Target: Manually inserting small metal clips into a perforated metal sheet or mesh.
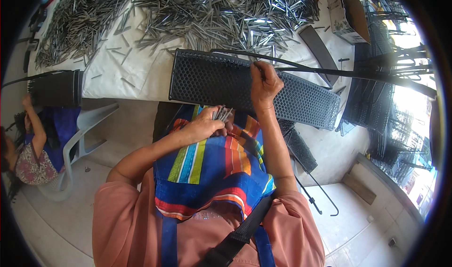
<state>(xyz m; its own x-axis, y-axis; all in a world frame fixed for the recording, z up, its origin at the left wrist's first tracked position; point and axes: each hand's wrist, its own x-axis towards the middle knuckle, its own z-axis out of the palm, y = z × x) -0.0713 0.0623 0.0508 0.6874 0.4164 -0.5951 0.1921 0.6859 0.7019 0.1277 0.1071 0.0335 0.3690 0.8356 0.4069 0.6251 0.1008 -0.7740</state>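
Note:
A long black perforated metal panel [212, 78] with a raised rim lies across the table's near edge, above my lap. My right hand [266, 85] is closed in a pinch against the panel near its far edge, and whatever the fingertips hold is hidden. My left hand [200, 125] wraps around a bunch of thin grey metal strips [222, 112], low over the striped apron [188, 173], just short of the panel. Long black rods [325, 71] run from behind the panel off to the right.
Loose metal strips [226, 17] heap over the far part of the white-covered table [127, 85]. A cardboard box [348, 15] and a dark flat bar [319, 50] sit right. More black perforated pieces [372, 93] stack beyond. Another person [37, 156] sits left beside a pale plastic chair [75, 144].

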